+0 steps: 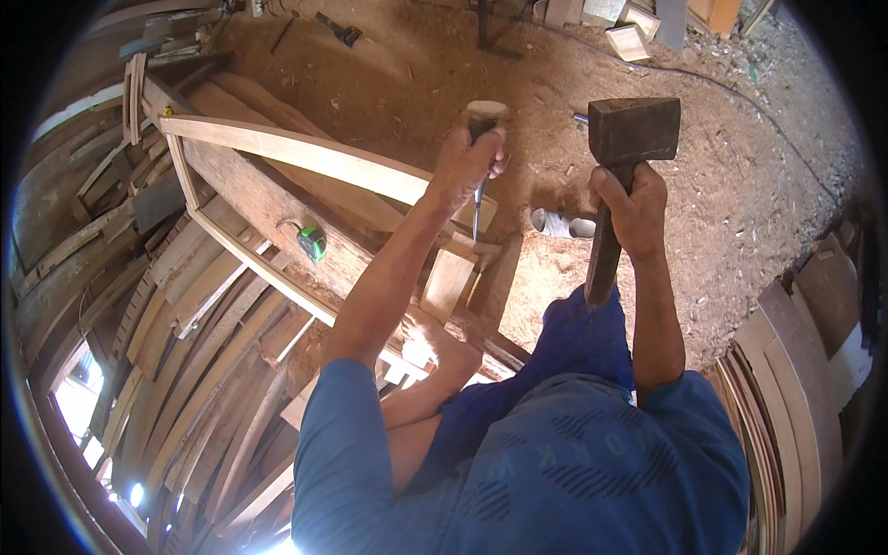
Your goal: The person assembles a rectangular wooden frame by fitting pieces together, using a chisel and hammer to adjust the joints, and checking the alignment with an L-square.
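My left hand [465,166] is closed around the handle of a chisel [477,215], which stands nearly upright with its blade pointing down. The blade's tip meets or hovers over the end of a short pale wood piece [447,283]; contact is hard to make out. In my right hand [636,205] is a dark wooden mallet [633,129], its head raised to the right of the chisel and its handle slanting down toward me. My bare foot [427,335] rests beside the wood piece.
A long pale wooden frame [305,153] lies over a thick beam [268,199] at the left. On the beam sits a green tape measure [312,242]. Stacked boards [203,370] fill the left side, with more planks [786,370] at right. Slippers [562,224] lie on the dirt floor [731,222].
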### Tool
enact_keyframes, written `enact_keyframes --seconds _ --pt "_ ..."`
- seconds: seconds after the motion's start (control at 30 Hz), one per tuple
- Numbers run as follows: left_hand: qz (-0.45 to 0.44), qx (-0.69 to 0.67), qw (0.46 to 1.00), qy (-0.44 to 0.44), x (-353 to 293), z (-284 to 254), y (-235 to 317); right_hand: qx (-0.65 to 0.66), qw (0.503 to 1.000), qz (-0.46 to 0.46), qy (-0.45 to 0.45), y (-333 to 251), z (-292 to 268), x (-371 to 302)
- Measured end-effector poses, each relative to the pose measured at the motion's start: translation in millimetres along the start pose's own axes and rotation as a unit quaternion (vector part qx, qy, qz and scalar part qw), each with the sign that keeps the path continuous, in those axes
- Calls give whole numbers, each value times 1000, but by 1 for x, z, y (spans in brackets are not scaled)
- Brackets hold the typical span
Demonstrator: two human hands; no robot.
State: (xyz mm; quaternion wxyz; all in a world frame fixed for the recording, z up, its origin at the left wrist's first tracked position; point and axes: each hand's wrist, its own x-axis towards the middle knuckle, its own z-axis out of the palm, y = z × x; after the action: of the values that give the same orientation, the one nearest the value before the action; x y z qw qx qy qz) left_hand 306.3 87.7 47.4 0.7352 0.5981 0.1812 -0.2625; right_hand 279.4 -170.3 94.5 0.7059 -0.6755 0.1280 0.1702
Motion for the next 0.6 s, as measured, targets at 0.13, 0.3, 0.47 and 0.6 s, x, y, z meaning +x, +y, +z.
enact_keyframes --seconds 0.13,0.3,0.47,0.6 --pt "-45 86 995 -1 -2 4 12 10 1000 -5 -6 0 0 0" --pt "27 185 981 51 -5 18 22 19 1000 -12 -1 1 0 -1" --pt "23 124 991 35 -2 22 25 19 1000 -8 5 -4 -1 0" --pt "20 107 993 53 -1 22 22 16 1000 -25 8 -4 -3 0"
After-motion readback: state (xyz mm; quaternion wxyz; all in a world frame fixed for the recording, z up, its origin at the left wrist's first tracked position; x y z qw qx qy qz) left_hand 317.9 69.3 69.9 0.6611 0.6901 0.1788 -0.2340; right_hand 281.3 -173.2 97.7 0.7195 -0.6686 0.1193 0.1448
